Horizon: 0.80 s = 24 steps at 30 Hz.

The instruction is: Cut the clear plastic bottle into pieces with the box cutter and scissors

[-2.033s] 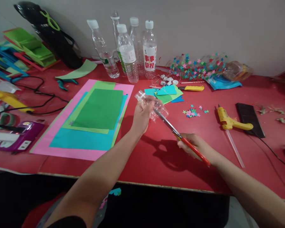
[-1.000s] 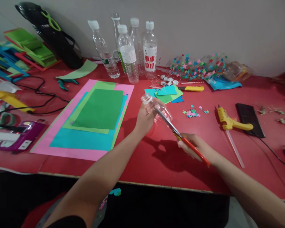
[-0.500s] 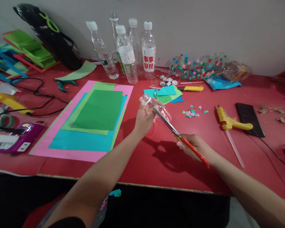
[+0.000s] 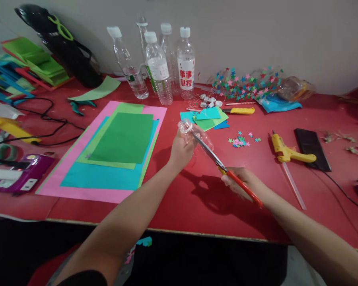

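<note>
Near the middle of the red table, my left hand [image 4: 183,150] grips a clear plastic bottle piece [image 4: 185,126] by its neck end, the mouth pointing up and left. My right hand [image 4: 241,180] is wrapped round the red handles of the scissors [image 4: 216,159]. The scissor blades reach up and left and touch the plastic beside my left fingers; the tips are partly hidden there. Green, teal and blue paper scraps [image 4: 209,114] lie just behind the bottle piece, and small paper stars [image 4: 240,142] are to its right.
Coloured sheets [image 4: 122,137] lie stacked on the left. Plastic bottles [image 4: 159,71] stand at the back, near a yellow cutter [image 4: 241,111]. At right are a yellow glue gun [image 4: 286,150] and a black phone [image 4: 313,151]. A purple device [image 4: 32,172] sits far left.
The bottle piece has turned slightly in my left hand, its mouth shifting a little right. The scissors and my right hand have barely moved.
</note>
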Each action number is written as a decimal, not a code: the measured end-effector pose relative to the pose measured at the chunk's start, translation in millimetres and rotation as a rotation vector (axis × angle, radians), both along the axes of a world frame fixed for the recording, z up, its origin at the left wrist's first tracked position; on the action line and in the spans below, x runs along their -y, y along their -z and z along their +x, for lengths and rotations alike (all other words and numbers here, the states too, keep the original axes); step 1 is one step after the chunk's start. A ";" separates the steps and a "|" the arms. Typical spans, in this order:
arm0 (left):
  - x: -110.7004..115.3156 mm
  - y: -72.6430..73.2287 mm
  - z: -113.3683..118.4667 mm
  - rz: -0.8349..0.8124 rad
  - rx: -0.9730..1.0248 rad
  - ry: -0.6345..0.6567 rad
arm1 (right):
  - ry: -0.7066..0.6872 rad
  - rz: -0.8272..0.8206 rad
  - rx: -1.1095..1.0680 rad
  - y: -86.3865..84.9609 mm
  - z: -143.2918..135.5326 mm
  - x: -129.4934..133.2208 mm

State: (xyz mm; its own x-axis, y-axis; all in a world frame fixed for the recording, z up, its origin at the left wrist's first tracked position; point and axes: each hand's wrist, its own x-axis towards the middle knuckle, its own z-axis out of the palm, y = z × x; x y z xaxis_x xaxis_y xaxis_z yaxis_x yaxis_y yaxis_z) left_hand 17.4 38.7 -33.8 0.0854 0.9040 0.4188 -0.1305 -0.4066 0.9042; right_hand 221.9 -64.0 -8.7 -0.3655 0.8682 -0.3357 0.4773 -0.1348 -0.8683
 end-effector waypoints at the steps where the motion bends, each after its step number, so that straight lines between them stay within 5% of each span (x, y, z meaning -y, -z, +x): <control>1: 0.1 -0.1 0.0 0.002 0.000 0.002 | -0.003 0.006 0.004 0.2 -0.3 -0.1; 24: 0.0 1.7 1.4 -0.099 0.116 0.077 | -0.001 -0.071 0.021 -4.5 -0.1 -2.4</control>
